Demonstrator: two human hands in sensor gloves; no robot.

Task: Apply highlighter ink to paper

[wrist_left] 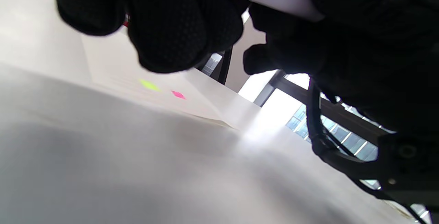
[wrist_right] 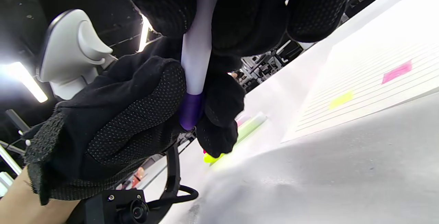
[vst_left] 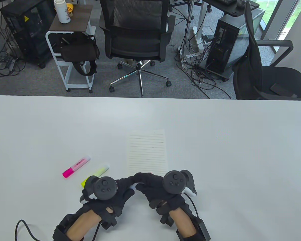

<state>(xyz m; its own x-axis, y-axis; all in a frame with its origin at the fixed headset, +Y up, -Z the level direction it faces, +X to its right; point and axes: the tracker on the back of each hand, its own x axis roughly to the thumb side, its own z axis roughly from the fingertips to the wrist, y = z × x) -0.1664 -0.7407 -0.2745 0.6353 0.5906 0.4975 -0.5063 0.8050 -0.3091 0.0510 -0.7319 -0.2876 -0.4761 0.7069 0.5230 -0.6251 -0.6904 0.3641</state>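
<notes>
Your two hands meet just below the near edge of the paper (vst_left: 147, 153), and between them you hold a purple highlighter (wrist_right: 195, 69), its pale barrel and purple cap showing in both wrist views. Your right hand (vst_left: 165, 190) grips the barrel; your left hand (vst_left: 107, 193) pinches the purple cap end. Its long axis runs roughly left to right between the hands, cap toward your left.

Three highlighters in all: the purple one, a pink highlighter (vst_left: 76, 167) and a yellow highlighter (vst_left: 96, 174) lying side by side on the surface (vst_left: 240, 150) left of the paper, both slanting up to the right.

One lined sheet carries two marks: one yellow mark (wrist_right: 341, 99) and one pink mark (wrist_right: 396, 71).
</notes>
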